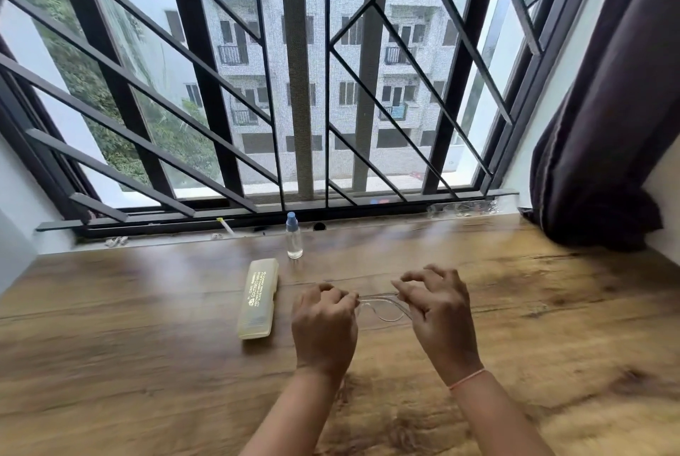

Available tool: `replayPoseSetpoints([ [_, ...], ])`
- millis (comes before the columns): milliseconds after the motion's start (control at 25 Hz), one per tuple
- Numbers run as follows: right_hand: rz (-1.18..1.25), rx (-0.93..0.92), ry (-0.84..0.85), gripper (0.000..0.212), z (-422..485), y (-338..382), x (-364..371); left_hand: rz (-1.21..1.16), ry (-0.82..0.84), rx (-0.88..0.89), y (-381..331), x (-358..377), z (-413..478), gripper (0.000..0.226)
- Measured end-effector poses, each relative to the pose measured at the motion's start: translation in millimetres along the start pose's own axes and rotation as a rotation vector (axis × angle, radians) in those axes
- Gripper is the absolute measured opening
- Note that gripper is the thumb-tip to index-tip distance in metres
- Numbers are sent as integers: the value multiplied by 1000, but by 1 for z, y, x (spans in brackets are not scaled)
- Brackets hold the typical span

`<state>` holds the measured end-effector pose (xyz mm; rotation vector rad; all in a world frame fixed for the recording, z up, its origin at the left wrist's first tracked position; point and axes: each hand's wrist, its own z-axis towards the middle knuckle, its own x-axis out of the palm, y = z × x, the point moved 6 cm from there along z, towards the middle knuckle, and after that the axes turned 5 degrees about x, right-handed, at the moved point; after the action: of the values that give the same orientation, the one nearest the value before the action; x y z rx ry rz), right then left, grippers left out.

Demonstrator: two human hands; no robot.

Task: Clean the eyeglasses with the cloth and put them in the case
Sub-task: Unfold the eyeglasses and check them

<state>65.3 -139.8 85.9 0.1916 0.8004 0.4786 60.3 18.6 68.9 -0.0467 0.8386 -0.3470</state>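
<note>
Eyeglasses (382, 308): clear plastic frame, held between both hands low over the wooden table (147, 363), near the middle of the view; whether the frame touches the tabletop cannot be told. Left hand (323, 323): back towards the camera, fingers curled inward, fingertips pinching the frame's left end. Right hand (438, 312): thumb and forefinger pinching the frame's right end, the other fingers bent and lifted above it; a thin pink thread (467, 379) circles this wrist. Case (258, 299): pale yellow, translucent, oblong, lid closed, dark print along the top; lies flat on the table just to the left of the left hand, apart from it, long side running away from the person. Spray bottle (294, 236): small, clear, blue cap, upright on the table beyond the case's far end, near the window ledge. Window grille (294, 87): dark metal bars, upright and slanted, with mesh behind; an apartment block and greenery show through it. Curtain (607, 106): dark, gathered at the right, its hem resting on the table's far right corner.
</note>
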Motion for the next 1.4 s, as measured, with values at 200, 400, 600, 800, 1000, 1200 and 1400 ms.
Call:
replayPoseSetpoints([
  [200,115,61,70,15,0,-14,11,-82,-25,-5,3,-6,3,23],
  [400,353,262,168,25,2,-23,16,-232,-70,-72,10,-13,3,20],
  [600,396,314,187,25,7,-28,12,-494,-184,-336,19,-27,5,11],
  [800,430,380,167,23,3,-35,15,-1085,-301,-743,42,-20,7,31],
  [1000,300,294,141,24,-1,-26,17,-1147,-321,-803,48,-18,3,30],
  [1200,165,21,147,29,-1,17,25,-1115,-319,-794,45,-18,0,34],
  [1400,238,-23,191,19,0,31,45,-1081,-320,-781,44,-20,-2,37],
])
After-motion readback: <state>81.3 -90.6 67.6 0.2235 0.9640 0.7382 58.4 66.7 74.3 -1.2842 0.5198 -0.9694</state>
